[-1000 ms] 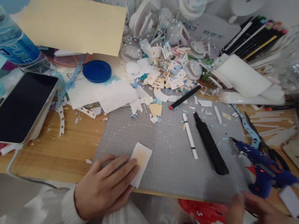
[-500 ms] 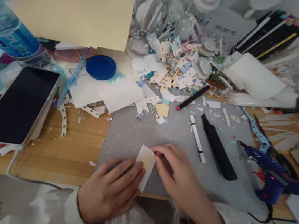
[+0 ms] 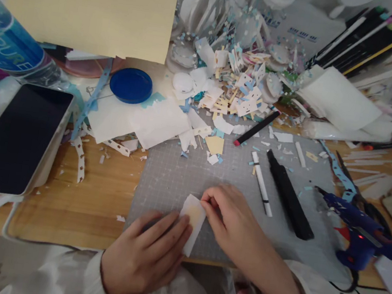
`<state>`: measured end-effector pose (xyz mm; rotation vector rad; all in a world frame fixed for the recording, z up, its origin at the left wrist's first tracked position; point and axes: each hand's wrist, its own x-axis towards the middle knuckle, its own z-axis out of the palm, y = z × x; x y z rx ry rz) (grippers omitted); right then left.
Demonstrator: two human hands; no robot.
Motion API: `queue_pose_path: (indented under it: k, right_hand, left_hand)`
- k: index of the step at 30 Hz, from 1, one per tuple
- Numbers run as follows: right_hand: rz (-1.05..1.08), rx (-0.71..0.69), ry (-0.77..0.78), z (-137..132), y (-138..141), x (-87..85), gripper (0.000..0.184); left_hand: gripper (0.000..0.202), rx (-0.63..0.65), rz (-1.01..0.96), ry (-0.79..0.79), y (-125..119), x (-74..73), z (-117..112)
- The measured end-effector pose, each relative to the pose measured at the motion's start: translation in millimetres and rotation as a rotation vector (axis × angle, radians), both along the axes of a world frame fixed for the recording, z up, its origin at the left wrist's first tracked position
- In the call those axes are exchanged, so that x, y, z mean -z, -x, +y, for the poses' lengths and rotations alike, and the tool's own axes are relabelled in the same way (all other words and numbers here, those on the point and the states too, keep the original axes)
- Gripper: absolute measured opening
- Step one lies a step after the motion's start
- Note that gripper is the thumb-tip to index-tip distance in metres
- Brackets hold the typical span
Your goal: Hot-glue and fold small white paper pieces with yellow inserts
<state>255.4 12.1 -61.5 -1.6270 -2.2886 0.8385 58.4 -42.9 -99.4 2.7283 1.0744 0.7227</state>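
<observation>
A small white piece of paper with a yellowish middle (image 3: 192, 218) lies on the grey cutting mat (image 3: 233, 192) near its front edge. My left hand (image 3: 145, 255) lies flat on the paper's left side, fingers stretched out, pressing it down. My right hand (image 3: 232, 221) sits at the paper's right edge with fingers curled, pinching or pressing that edge. Both wrists show white sleeves.
On the mat lie a black knife handle (image 3: 289, 200), a white stick (image 3: 261, 182) and a black marker (image 3: 257, 127). A blue glue gun (image 3: 360, 230) rests at right. A tablet (image 3: 13, 137), blue lid (image 3: 130, 85), water bottle (image 3: 5, 42), yellow sheet (image 3: 91, 8) and paper scraps (image 3: 235, 84) fill the back.
My right hand came from the lower right, by the glue gun, over to the paper's right edge and now rests there. My left hand stayed on the paper.
</observation>
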Motion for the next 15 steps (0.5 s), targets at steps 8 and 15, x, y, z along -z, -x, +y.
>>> queue_pose_path:
  k: [8, 15]
  right_hand:
    - [-0.039, -0.036, -0.035, 4.3, 2.1, 2.5, 0.011]
    - [-0.145, -0.133, -0.074, 5.1, 3.1, 4.0, 0.02]
  left_hand:
    - [0.031, 0.011, -0.011, -0.005, 0.2, -0.9, 1.2]
    - [0.031, 0.009, -0.014, 0.001, 0.1, -0.5, 1.5]
